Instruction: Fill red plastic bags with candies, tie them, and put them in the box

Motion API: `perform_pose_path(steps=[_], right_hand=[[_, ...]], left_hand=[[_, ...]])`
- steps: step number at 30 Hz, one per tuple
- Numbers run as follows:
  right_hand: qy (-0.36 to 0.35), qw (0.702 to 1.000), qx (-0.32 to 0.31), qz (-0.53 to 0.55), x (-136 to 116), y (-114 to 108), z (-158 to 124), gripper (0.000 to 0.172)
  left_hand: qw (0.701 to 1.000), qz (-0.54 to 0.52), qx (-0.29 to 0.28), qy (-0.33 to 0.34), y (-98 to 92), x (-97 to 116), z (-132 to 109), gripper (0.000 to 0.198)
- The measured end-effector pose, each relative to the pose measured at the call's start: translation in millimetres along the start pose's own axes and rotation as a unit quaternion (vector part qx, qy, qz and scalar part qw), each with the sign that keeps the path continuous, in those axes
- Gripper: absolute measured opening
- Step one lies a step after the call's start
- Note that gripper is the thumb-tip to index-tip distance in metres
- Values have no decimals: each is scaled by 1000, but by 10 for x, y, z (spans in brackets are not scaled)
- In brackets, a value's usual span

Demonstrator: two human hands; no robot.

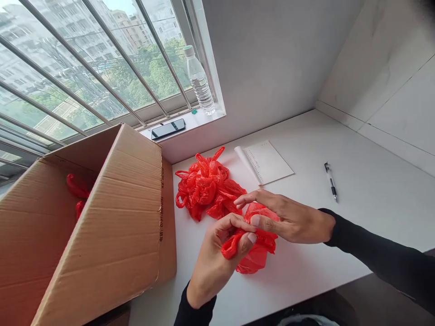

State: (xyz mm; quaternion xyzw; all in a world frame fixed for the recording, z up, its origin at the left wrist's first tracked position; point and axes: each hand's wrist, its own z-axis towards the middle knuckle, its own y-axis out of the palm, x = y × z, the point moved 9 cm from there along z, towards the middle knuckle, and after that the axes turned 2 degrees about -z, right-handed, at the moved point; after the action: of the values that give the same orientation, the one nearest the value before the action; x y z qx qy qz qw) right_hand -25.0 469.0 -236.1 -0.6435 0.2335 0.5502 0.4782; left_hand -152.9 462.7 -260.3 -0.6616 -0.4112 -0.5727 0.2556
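A crumpled red plastic bag (253, 260) is between my hands above the white table. My left hand (217, 253) pinches part of it between thumb and fingers, and a red loop pokes out beside the thumb. Over the bag's upper part is my right hand (288, 216), its fingers stretched out and apart, the thumb near the left fingertips. Just beyond them, a pile of knotted red plastic bags (204, 185) lies on the table.
A large open cardboard box (115, 226) with red bags inside stands at the left. Behind are a notebook (272, 160) and a pen (330, 182) on the white table (306, 140). A water bottle (200, 86) and phone (168, 129) rest on the windowsill.
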Motion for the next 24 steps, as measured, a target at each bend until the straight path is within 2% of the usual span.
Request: perform_pose_path(steps=[2,4,6,8,10,13,18,21,24], right_hand=[[49,998,-11,27,153,43,19,32],[77,996,-6,38,244,54,17,30],[97,994,-11,44,314,86,3,28],[110,991,-43,67,381,173,-15,28],[106,987,-80,93,414,264,-29,30],[98,988,-70,99,432,253,-34,23],[70,996,37,-27,269,40,-49,13],[42,991,90,-92,151,-48,-73,6],[69,985,117,-109,267,-130,-133,7]], left_hand=[[995,84,19,44,-14,61,-21,2],[967,215,58,128,-23,157,-57,17],[922,313,88,211,15,205,-105,33],[883,368,106,273,68,195,-145,44],[867,378,121,300,79,158,-159,52],[850,399,141,313,61,141,-166,61],[836,466,111,269,80,46,-117,68],[828,491,117,245,50,-54,-159,67],[828,496,134,225,-62,-210,-289,65]])
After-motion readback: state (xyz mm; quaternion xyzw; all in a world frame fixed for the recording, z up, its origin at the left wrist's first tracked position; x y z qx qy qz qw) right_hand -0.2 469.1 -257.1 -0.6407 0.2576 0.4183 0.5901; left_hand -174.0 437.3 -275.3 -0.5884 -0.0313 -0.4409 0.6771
